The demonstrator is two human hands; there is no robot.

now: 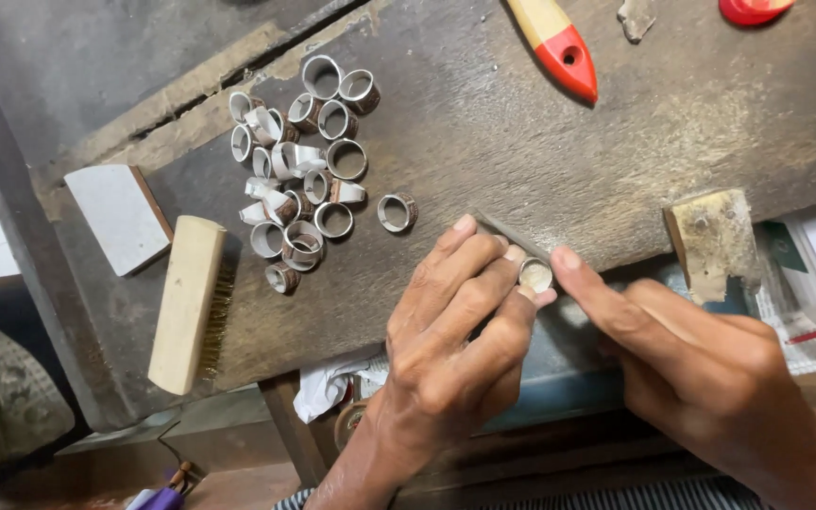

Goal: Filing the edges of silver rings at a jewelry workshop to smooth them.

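L hand (455, 331) pinches a small round silver-grey metal ring (535, 275) betw. thumb and fingertips, fingers closed tight on it, at the edge of the worn dark wooden bench (521, 123). R hand (701, 368) grips a thin flat grey metal file (507, 232), forefinger pressed along it; file lies touching the ring's top. Pile of similar silver rings (304, 170) well apart, upper left, w/ a pale wooden wire brush (186, 302) beside.

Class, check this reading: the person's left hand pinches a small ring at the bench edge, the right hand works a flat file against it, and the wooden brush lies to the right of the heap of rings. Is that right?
Not quite. The head view shows the wooden brush lying to the left of the heap of rings, not the right. The rest stands: the left hand pinches a small ring at the bench edge, and the right hand works a flat file against it.
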